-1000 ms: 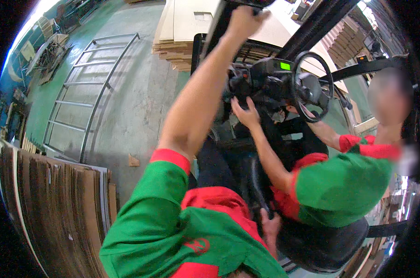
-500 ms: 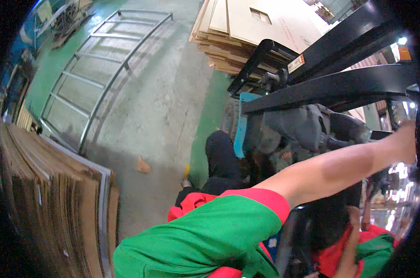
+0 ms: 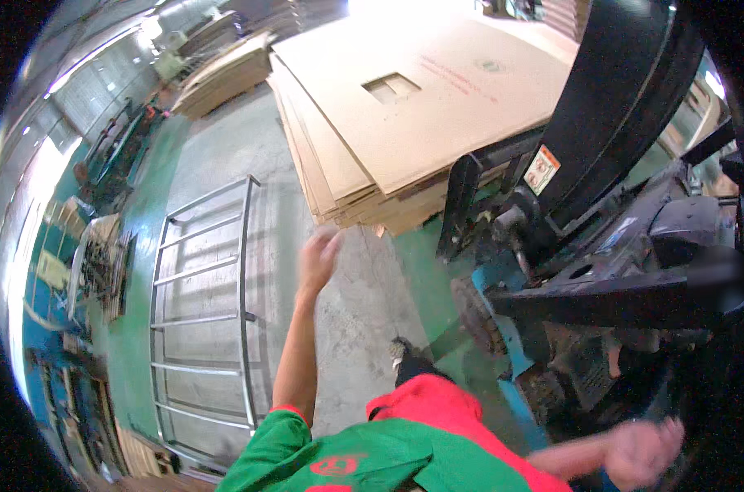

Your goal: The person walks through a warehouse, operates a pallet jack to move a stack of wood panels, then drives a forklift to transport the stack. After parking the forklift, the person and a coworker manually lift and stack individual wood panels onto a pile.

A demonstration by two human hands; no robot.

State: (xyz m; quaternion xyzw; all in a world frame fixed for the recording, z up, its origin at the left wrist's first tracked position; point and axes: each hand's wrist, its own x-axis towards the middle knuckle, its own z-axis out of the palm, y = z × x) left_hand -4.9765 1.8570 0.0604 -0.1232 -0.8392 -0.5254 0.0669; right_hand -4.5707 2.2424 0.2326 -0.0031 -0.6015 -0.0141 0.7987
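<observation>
My left hand is held out over the grey floor, just short of a stack of flat cardboard sheets. It looks free of any object, but motion smears its fingers. At the lower right, my right hand is raised beside the forklift, also blurred, with nothing visible in it. The forklift has a blue body, a thick black mast and dark arms. Its front stands close to the cardboard stack. The top sheet has a rectangular cut-out.
A metal ladder-like frame lies on the floor to the left. More stacked cardboard stands at the far left. A pile of boards sits by the left wall. My shoe is on the floor beside the forklift.
My left hand has let go of the forklift's upright at the right and swung left over the floor. My view has turned and lifted, showing more of the cardboard stack and the hall.
</observation>
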